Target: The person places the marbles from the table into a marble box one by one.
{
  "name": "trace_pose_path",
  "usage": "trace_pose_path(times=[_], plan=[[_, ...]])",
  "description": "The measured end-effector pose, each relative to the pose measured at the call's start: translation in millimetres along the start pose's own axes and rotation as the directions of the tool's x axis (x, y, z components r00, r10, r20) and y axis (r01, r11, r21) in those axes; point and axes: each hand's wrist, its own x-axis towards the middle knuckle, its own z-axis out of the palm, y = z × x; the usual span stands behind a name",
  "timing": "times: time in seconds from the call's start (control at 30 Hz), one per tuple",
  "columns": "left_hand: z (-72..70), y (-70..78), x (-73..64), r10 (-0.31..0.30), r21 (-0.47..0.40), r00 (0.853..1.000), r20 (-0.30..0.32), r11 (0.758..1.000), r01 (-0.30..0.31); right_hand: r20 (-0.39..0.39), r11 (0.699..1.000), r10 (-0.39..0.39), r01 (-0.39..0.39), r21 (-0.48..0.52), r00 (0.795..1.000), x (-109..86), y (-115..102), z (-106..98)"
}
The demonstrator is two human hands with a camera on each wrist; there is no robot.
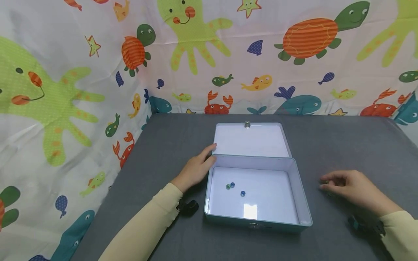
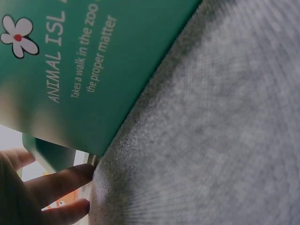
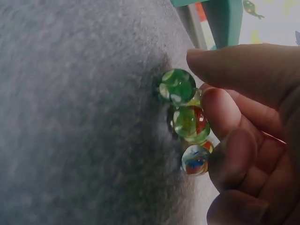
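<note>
Okay, so the loose marbles (image 3: pixel 190 121) sit in a small cluster on the bench (image 1: pixel 169 141), out between the box and the bench's right edge. Some are greenish, one's clear with blue and orange, and a few hide behind others. The right hand (image 1: pixel 352 186) is right at them, fingers bent and tips up against the bunch, but honestly I can't tell if it's pinching one.

Key bit: the box (image 1: pixel 228 220) lies to that hand's left, a bit apart, long side roughly parallel to the bench's far edge. The right hand is way nearer the loose marbles. The left hand (image 1: pixel 196 168) isn't clutching anything, just resting loosely at the box's far left corner.

Three more marbles (image 1: pixel 243 193) are inside, toward the left. The lid (image 1: pixel 248 139) lies back toward the far edge, and sea-animal fabric (image 1: pixel 209 40) hangs behind.
</note>
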Motion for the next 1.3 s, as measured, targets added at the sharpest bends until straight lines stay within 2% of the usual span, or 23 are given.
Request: trace_pose_path(times=[0.13, 0.33, 0.5, 0.77, 1.3], plan=[[2.4, -2.1, 1.2, -0.001, 0.003, 1.0, 0.001, 1.0, 0.001, -0.015, 1.0, 0.016, -0.016, 0.001, 1.0, -5.0, 3, 2], [2.5, -3.4, 2.3, 0.004, 0.007, 1.0, -0.002, 1.0, -0.004, -0.076, 1.0, -0.012, 0.01, -0.017, 0.997, -11.9, 7, 5], [1.2, -2.6, 2.6, 0.006, 0.008, 1.0, -0.01, 1.0, -0.006, -0.095, 0.999, 0.023, -0.026, -0.029, 0.995, -14.5, 6, 7], [2.4, -2.9, 2.1, 0.002, 0.006, 1.0, -0.01, 1.0, -0.002, -0.043, 0.997, 0.073, -0.073, -0.02, 0.996, -14.3, 5, 6], [1.2, -1.1, 0.1, -0.002, 0.01, 1.0, 0.005, 1.0, 0.002, -0.031, 0.996, 0.082, -0.083, -0.027, 0.996, -11.9, 4, 6]])
